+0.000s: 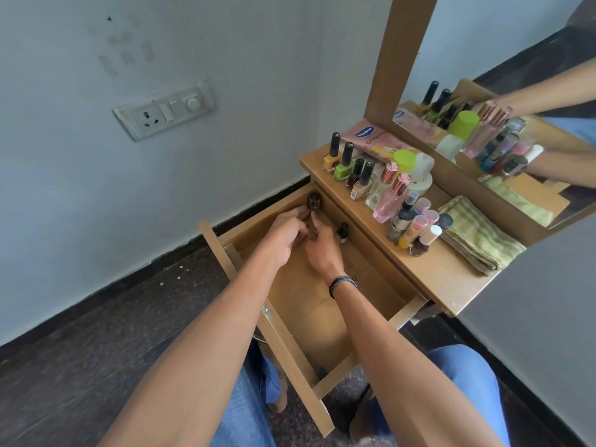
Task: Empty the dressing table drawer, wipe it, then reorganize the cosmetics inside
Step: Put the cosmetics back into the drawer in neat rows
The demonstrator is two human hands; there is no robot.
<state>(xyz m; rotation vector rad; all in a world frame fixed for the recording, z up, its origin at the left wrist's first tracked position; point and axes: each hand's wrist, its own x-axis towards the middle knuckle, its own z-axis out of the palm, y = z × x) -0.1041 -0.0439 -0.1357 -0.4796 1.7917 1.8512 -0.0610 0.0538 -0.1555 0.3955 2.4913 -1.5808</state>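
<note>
Knees in blue jeans point(467, 369) sit at the near edge, either side of the pulled-out wooden drawer point(290, 346). Both forearms reach into its far end. The left hand point(285, 235) and the right hand point(322, 250), which has a dark bracelet point(343, 283) at the wrist, meet with fingers curled toward each other. Whether either grips anything cannot be told.

A dark bottle point(314, 201) stands in the drawer's far left corner, just beyond the left fingertips. A smaller dark bottle point(342, 232) stands to the right of the hands.

Farther right, the tabletop point(445, 279) carries the other cosmetics: nail polish bottles point(345, 162), pink perfume bottles point(388, 201) and lip balms point(419, 221). A folded green striped cloth point(477, 233) lies beside them. Behind stands the mirror point(516, 59), and a switch plate point(164, 108) is on the far left wall.
</note>
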